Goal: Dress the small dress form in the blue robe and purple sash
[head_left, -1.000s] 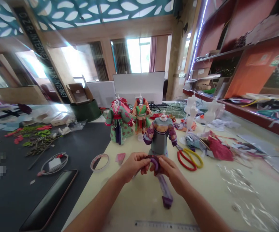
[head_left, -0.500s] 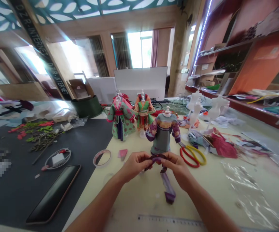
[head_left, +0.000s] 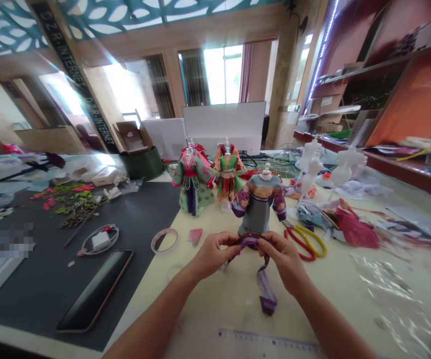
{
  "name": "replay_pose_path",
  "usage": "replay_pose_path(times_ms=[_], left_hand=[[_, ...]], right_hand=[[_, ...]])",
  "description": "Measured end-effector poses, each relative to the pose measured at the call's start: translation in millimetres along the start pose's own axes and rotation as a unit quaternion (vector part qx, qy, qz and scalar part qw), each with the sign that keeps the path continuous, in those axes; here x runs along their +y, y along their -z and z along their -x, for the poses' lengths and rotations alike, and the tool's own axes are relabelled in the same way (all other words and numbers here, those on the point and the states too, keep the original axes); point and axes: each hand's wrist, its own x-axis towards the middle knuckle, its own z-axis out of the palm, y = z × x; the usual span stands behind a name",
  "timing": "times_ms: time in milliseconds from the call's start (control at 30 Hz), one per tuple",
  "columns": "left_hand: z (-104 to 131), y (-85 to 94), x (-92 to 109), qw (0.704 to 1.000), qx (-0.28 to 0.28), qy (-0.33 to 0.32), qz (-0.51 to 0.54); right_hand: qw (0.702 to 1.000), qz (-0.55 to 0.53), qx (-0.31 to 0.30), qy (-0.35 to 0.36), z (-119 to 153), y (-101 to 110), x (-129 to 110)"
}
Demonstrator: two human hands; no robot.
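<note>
Between my two hands a narrow purple fabric strip [head_left: 250,241] with a dark patterned edge is stretched in an arch. My left hand [head_left: 215,255] pinches its left part between thumb and fingers. The right part is pinched by my right hand [head_left: 280,257]. From there the strip's tail hangs down, its purple end [head_left: 267,305] low over the cream table. Just behind the strip stands a small mannequin in a grey and purple garment [head_left: 259,199], its lower hem partly hidden by my hands. Scissors with red and yellow handles [head_left: 312,242] lie right of it.
Two dressed mannequins [head_left: 193,184] [head_left: 227,172] stand behind, with white bare ones [head_left: 310,169] at the right. A tape roll [head_left: 165,241], a phone [head_left: 97,289] and a cable lie left. A clear ruler [head_left: 267,341] lies in front; fabric scraps [head_left: 353,224] are on the right.
The view has shifted, so the scene sits slightly further right. My hands have drawn a little apart, and more of the purple strip shows between them.
</note>
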Motion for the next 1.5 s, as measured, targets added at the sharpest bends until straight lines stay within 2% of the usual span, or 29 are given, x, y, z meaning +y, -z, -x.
replay_pose_path(times_ms=[100, 267, 400, 500, 600, 667, 767, 833, 900, 967, 1067, 1267, 1367, 1500], left_hand=[[1, 0.0, 3, 0.997, 0.006, -0.043, -0.067], [-1, -0.1, 7, 0.982, 0.057, -0.12, -0.135], [0, -0.4, 22, 0.976, 0.074, -0.134, -0.157], [4, -0.1, 37, 0.977, 0.073, -0.124, -0.157], [7, -2.6, 44, 0.985, 0.068, -0.11, -0.113], [8, -6.8, 45, 0.994, 0.057, -0.092, -0.031], [7, -15.6, 45, 0.992, 0.007, -0.044, 0.119], [6, -20.9, 47, 0.984, -0.03, -0.009, 0.176], [5, -24.2, 51, 0.981, -0.041, 0.001, 0.189], [5, -25.4, 57, 0.983, -0.028, -0.015, 0.182], [7, -25.0, 65, 0.986, -0.005, -0.039, 0.162], [23, -27.4, 71, 0.989, -0.002, -0.06, 0.134], [34, -32.5, 73, 0.988, -0.005, -0.056, 0.145], [45, -42.5, 77, 0.984, -0.032, -0.012, 0.177]], right_hand=[[1.0, 0.01, 0.009, 0.021, -1, 2, 0], [0.997, 0.036, 0.005, 0.069, -3, 7, 0], [0.998, 0.029, 0.037, 0.044, -4, 10, -10], [0.996, 0.033, 0.062, 0.053, -2, 10, -24], [0.995, 0.025, 0.074, 0.068, 2, 9, -39], [0.995, 0.017, 0.071, 0.069, 6, 8, -46], [0.996, 0.021, 0.051, 0.063, 12, 6, -53], [0.997, 0.026, 0.04, 0.065, 15, 5, -56], [0.996, 0.029, 0.038, 0.069, 18, 5, -60], [0.997, 0.025, 0.044, 0.062, 19, 6, -64], [0.999, 0.0, 0.046, 0.016, 22, 11, -70], [0.997, -0.027, -0.044, -0.05, 38, 29, -69], [0.997, 0.0, -0.058, -0.052, 48, 36, -66], [0.997, 0.018, -0.074, -0.022, 59, 38, -70]])
